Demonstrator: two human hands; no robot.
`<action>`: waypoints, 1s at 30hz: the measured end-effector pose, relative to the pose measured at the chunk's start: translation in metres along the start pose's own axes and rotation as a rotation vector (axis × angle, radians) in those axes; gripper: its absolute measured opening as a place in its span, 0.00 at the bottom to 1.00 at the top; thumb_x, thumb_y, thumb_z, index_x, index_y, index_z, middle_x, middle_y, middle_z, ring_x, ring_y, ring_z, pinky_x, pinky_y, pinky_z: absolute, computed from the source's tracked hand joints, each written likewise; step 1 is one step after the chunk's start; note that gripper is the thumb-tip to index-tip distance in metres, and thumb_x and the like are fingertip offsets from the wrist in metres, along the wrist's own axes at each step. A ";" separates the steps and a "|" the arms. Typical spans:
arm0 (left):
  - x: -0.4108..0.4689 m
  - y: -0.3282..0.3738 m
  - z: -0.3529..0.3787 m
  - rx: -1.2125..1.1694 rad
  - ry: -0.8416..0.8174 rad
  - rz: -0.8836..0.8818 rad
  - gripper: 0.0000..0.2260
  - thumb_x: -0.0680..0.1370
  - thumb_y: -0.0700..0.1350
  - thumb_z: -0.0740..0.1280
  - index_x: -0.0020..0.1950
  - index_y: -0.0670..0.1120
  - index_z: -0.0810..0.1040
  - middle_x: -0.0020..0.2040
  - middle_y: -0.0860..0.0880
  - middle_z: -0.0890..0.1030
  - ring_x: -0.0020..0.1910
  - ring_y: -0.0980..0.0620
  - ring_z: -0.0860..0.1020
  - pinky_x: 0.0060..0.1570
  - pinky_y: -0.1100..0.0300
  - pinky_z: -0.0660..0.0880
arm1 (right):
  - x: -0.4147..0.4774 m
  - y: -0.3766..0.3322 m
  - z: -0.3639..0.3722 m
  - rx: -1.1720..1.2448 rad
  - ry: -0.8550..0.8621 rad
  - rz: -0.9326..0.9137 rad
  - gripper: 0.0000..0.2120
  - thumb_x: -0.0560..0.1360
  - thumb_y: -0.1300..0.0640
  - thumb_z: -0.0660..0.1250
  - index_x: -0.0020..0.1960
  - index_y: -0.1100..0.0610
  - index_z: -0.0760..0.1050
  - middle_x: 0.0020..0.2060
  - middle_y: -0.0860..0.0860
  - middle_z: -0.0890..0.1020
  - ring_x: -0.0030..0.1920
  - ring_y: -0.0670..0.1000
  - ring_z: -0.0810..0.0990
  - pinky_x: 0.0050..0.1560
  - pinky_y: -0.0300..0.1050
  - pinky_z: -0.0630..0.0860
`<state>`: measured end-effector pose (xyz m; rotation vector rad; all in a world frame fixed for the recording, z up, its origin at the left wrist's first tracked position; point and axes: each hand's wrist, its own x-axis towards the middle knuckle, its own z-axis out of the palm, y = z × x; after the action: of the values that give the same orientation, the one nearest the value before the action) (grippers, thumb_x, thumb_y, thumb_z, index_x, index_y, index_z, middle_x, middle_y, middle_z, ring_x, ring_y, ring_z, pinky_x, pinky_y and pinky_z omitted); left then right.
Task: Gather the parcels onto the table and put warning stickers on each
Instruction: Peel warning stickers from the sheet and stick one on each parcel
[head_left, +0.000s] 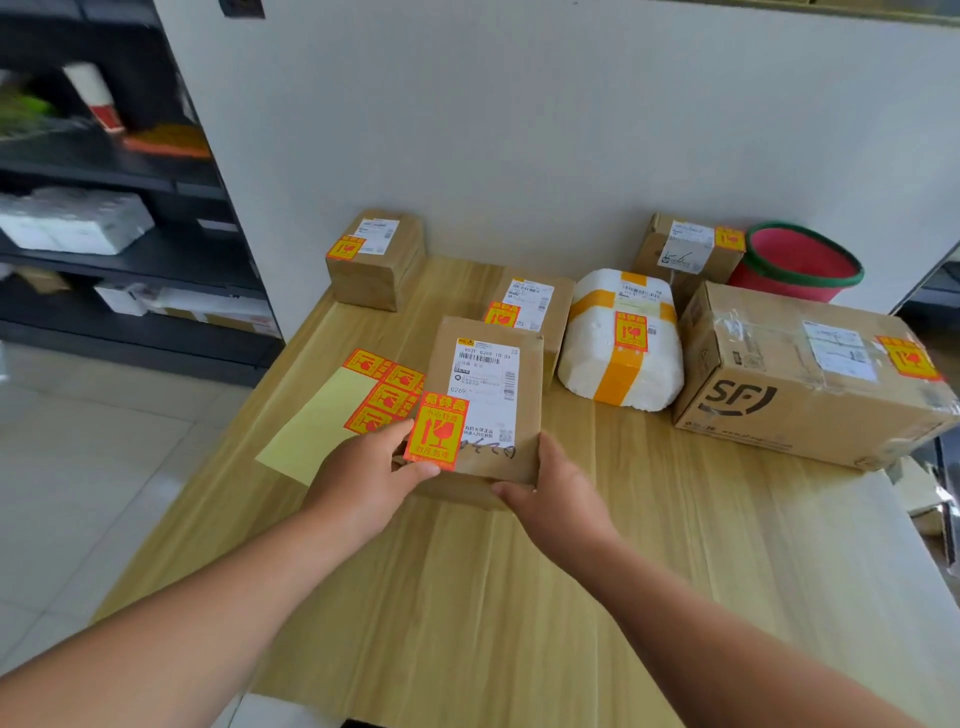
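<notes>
On the table, the left hand grips a small box at its sticker; the right hand grips its near corner.

Both bare arms are stretched from the lower corners toward mid-frame. The left hand is curled round the near left corner of the box, thumb laid across its top. The right hand is clasped on the near right corner.
</notes>
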<state>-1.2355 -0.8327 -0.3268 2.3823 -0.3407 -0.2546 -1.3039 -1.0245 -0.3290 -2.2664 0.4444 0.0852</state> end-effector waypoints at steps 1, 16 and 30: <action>0.004 0.000 -0.007 0.000 0.017 0.001 0.15 0.74 0.52 0.70 0.60 0.55 0.78 0.50 0.58 0.83 0.49 0.55 0.79 0.50 0.55 0.76 | 0.006 -0.007 -0.002 0.002 0.008 -0.023 0.17 0.73 0.51 0.70 0.58 0.50 0.67 0.49 0.45 0.80 0.48 0.49 0.79 0.43 0.44 0.75; 0.152 0.016 -0.093 0.125 0.084 0.072 0.11 0.78 0.54 0.65 0.60 0.56 0.75 0.50 0.55 0.81 0.47 0.52 0.77 0.40 0.58 0.71 | 0.153 -0.109 -0.020 -0.062 0.088 -0.074 0.19 0.74 0.51 0.70 0.60 0.54 0.68 0.50 0.48 0.78 0.48 0.51 0.77 0.42 0.44 0.74; 0.338 -0.037 -0.076 0.544 0.001 0.143 0.26 0.78 0.62 0.57 0.72 0.50 0.66 0.75 0.48 0.64 0.76 0.45 0.54 0.73 0.48 0.51 | 0.327 -0.122 0.020 -0.104 0.040 0.213 0.15 0.74 0.56 0.68 0.55 0.53 0.65 0.46 0.49 0.74 0.45 0.51 0.75 0.40 0.44 0.71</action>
<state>-0.8882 -0.8643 -0.3258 2.8705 -0.6437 -0.1003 -0.9541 -1.0297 -0.3216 -2.3182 0.7168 0.1748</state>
